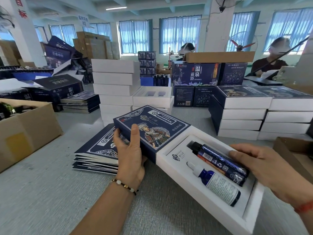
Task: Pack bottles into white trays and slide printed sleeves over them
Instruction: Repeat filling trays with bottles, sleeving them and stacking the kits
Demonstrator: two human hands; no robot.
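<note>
Sleeve [150,131], partly over the white tray [171,165], looks light, thin card; we judge it crushable. Left hand [130,150] grips its end, thumb on top. Right hand [264,168] curls round the tray's far edge beside the bottles [220,164]

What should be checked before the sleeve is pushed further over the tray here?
1. Tall dark bottle lies in its recess: ok.
2. Dropper bottle lies in its recess: ok.
3. Printed sleeve has started over the white tray: ok.
4. Left hand grips the sleeve: ok.
5. Right hand steadies the tray's side: ok.
6. Sleeve square to the tray on the hidden far end: cannot tell.
</note>
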